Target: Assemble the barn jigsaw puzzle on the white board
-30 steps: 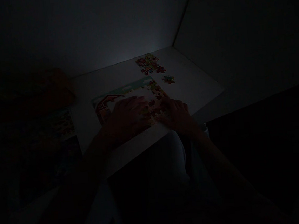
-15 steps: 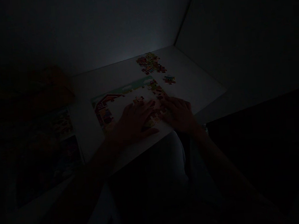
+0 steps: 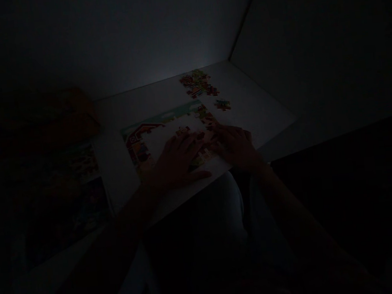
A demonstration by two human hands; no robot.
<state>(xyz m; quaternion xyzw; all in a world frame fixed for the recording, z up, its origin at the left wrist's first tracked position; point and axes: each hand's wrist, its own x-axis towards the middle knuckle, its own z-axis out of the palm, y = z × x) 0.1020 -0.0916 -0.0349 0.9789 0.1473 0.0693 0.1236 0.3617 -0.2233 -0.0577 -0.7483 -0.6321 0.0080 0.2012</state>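
In very dim light, a partly joined jigsaw puzzle (image 3: 145, 126) with a red barn and a pale sky lies on the white table. Its border forms a frame around a bare middle. My left hand (image 3: 176, 160) rests flat across its lower part, fingers spread and thumb stretched out near the table edge. At the right side of the puzzle, my right hand (image 3: 236, 147) lies palm down with its fingertips on the joined pieces; whether a piece is under them is hidden. A small cluster of pieces (image 3: 182, 130) sits just beyond my left fingertips.
Farther back is a heap of loose puzzle pieces (image 3: 197, 83), with a separate piece (image 3: 223, 104) nearer me. Dark printed pictures (image 3: 66, 210) and an orange object (image 3: 78, 114) are at the left. Walls (image 3: 158, 39) border the white table (image 3: 257, 99).
My right fingers have bent slightly and shifted a little over the puzzle's right side. My left hand stays flat in nearly the same place. The view has shifted slightly.
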